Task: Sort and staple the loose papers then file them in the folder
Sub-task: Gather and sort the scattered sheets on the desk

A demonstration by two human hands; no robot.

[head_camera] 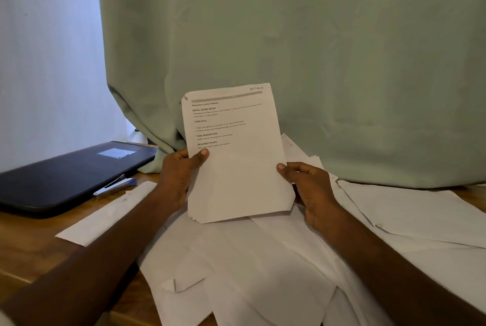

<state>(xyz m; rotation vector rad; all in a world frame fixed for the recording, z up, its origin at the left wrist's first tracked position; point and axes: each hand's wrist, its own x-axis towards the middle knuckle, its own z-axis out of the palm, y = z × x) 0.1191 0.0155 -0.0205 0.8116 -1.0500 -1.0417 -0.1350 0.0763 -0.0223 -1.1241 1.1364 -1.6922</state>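
I hold a printed sheet upright above the table, its text facing me. My left hand grips its left edge, thumb on the front. The right edge is pinched by my right hand, near the lower corner. Several loose white papers lie scattered on the wooden table beneath my hands. A dark folder lies closed at the left. A silver and blue stapler rests beside the folder's near edge.
A green curtain hangs right behind the table and drapes onto its far edge. A single white sheet lies apart at the left, next to the stapler. More papers spread toward the right edge.
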